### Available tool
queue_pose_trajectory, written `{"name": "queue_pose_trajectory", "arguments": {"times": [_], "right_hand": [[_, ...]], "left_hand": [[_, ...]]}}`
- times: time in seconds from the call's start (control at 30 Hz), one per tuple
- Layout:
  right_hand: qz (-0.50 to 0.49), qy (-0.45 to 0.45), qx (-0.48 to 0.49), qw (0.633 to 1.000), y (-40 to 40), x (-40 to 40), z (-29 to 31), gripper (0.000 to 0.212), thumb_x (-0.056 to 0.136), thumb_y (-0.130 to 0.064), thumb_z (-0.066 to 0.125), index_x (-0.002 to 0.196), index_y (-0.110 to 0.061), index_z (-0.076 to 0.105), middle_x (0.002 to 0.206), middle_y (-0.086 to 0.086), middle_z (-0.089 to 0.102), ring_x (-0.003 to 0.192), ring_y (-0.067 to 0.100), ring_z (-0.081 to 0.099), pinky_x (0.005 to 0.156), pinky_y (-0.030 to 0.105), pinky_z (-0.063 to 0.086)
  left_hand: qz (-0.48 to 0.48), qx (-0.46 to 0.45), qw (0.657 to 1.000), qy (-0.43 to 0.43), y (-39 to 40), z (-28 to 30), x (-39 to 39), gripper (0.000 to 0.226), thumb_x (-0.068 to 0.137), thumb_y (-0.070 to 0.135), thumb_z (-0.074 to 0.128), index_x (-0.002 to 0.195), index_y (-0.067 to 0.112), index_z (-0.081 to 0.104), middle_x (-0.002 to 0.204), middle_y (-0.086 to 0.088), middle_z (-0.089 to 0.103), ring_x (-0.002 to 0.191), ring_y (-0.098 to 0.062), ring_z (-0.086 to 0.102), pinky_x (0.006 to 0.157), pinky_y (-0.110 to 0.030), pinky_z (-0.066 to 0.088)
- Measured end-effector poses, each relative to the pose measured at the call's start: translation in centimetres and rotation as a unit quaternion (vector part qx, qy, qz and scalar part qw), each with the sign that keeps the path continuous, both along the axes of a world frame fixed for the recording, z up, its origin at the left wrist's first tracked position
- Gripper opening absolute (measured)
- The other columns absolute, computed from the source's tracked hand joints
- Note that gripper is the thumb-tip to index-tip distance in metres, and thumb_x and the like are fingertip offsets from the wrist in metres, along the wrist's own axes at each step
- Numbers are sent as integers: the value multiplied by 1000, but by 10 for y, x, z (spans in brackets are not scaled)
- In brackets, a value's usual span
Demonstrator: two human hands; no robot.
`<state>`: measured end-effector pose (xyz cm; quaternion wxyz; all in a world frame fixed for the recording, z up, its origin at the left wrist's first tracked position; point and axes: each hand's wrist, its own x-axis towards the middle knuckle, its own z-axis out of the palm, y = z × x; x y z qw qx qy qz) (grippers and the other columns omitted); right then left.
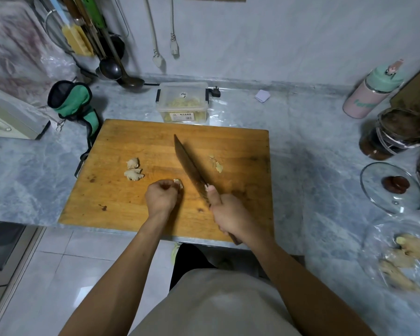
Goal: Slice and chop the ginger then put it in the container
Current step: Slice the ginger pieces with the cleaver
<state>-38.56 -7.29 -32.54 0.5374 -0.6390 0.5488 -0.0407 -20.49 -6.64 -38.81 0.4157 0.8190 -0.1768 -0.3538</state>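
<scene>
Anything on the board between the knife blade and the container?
Head view: no. From the knife blade back to the container only bare cutting board shows, then a strip of countertop.

Home kitchen: marble counter, hanging ladle, wooden cutting board.

Bare forearms, beige shirt, dark trousers
</scene>
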Motion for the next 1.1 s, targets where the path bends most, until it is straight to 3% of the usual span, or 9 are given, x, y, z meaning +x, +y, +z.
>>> {"name": "queue_pose_trajectory", "arguments": {"times": [0.07,0.13,0.33,0.6,0.77,0.87,1.1], "right_hand": [[5,6,5,1000,3,4,-4,70,103,-65,17,66,-17,52,58,2,50,49,18,50,51,30,46],[-2,1,12,1000,1,0,-6,71,102,-65,17,70,-15,54,58,2,50,47,17,49,50,29,44],[-78,8,23,997,-14,-29,-10,71,97,-73,16,73,-17,52,58,1,46,43,15,42,49,31,40],[-53,-11,1,999,-16,-32,-4,66,99,-69,17,78,-16,51,62,3,46,45,12,42,46,27,40],[6,-11,-36,999,-25,-11,2,63,102,-63,19,72,-18,51,55,-3,44,43,9,41,57,29,39],[39,9,-58,998,-33,0,3,65,101,-65,17,67,-18,49,54,-3,43,41,7,38,58,28,37],[33,25,-74,996,-44,13,10,64,102,-62,20,64,-18,47,57,-1,46,52,13,46,60,28,41]], "left_hand": [[-41,-1,997,-61,2,1,-3,24,84,31,74,101,15,72,92,3,73,87,-19,68,90,-32,54],[-96,5,988,-124,4,6,-6,35,86,27,74,117,13,68,99,0,69,92,-16,61,87,-21,46],[-143,7,978,-151,2,6,-5,40,90,18,70,129,12,64,95,-1,66,85,-13,58,75,-16,40],[-157,1,976,-151,0,10,11,38,91,16,67,128,17,64,116,-6,70,89,-11,57,78,-18,43],[-191,0,949,-249,-4,19,50,36,92,15,64,128,18,64,109,-8,72,80,-14,59,72,-22,46],[-192,28,940,-280,-12,23,74,34,93,16,63,127,20,65,111,-9,72,94,-24,67,79,-28,52],[-237,94,900,-355,-48,27,91,21,94,24,54,105,16,70,98,-12,68,87,-34,66,77,-39,57]]}}
